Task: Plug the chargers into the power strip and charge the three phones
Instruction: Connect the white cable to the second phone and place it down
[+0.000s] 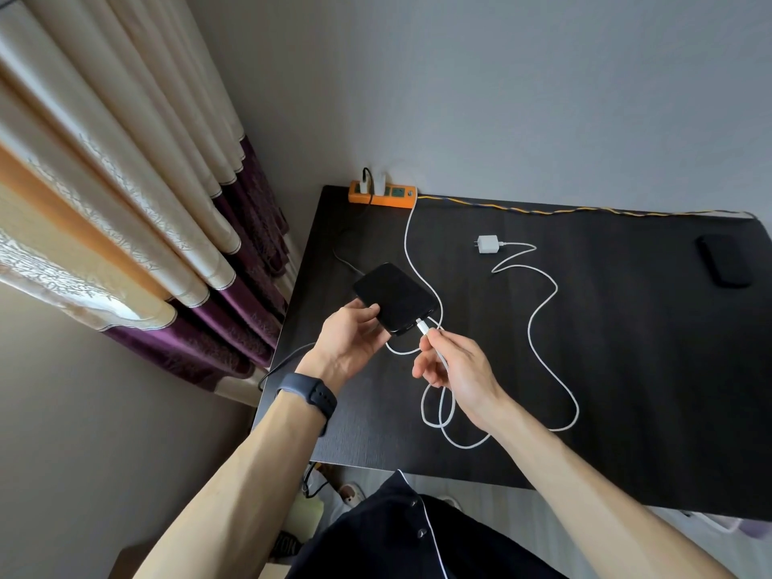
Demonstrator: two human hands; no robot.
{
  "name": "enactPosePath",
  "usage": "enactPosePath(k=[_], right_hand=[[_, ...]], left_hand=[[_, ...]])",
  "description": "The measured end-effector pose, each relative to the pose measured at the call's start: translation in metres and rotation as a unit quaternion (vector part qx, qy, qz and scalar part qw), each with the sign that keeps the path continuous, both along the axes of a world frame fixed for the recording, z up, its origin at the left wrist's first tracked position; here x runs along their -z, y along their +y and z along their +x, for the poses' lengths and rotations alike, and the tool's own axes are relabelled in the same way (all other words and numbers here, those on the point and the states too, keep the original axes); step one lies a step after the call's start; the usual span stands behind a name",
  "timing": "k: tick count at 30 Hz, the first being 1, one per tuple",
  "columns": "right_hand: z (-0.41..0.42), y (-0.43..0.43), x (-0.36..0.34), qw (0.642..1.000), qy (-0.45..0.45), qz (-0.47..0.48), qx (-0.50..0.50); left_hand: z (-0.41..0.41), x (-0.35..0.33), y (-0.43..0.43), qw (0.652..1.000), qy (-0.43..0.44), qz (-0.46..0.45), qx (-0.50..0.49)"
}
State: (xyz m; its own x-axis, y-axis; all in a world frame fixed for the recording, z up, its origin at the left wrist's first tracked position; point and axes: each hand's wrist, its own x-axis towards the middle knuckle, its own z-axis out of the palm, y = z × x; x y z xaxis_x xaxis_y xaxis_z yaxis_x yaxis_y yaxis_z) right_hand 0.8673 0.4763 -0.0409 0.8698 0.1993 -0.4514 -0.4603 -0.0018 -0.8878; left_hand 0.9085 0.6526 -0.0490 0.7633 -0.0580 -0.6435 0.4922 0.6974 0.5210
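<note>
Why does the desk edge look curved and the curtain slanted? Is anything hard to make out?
Head view: wide-angle lens bows the table edges and slants the curtains; light is soft, shadows faint; the black phone at far right nearly merges with the dark tabletop; the held phone and cable plug look sharp.

The power strip [382,195] sits at the far left corner of the table [626,369]. A loose charger [487,244] lies right of it, a bit nearer. The far phone [725,261] lies at the right end. The near phone [397,298] is over the left side, a cable plug [422,326] at its near end.
</note>
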Motion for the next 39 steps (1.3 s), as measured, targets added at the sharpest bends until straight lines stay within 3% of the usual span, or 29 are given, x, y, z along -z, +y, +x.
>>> enactPosePath(k=[7, 14, 25, 30, 32, 39], right_hand=[[0.0, 0.0, 0.0, 1.0, -0.004, -0.026, -0.005], [-0.004, 0.004, 0.008, 0.999, 0.005, -0.046, 0.003], [-0.011, 0.012, 0.026, 0.998, 0.002, -0.061, -0.016], [-0.01, 0.012, 0.048, 0.989, 0.058, -0.079, -0.11], [-0.013, 0.012, 0.063, 0.986, 0.107, -0.065, -0.109], [-0.038, 0.041, 0.117, 0.974, 0.139, -0.129, -0.121]], left_hand=[[0.002, 0.005, 0.001, 1.0, -0.025, 0.004, -0.001], [0.003, 0.004, 0.002, 0.993, -0.077, 0.088, 0.001], [-0.01, 0.01, 0.001, 0.979, -0.086, 0.182, 0.017], [-0.021, 0.027, 0.021, 0.971, -0.052, 0.224, 0.068], [-0.031, 0.04, 0.028, 0.96, -0.022, 0.254, 0.115], [-0.076, 0.099, 0.044, 0.925, 0.076, 0.304, 0.215]])
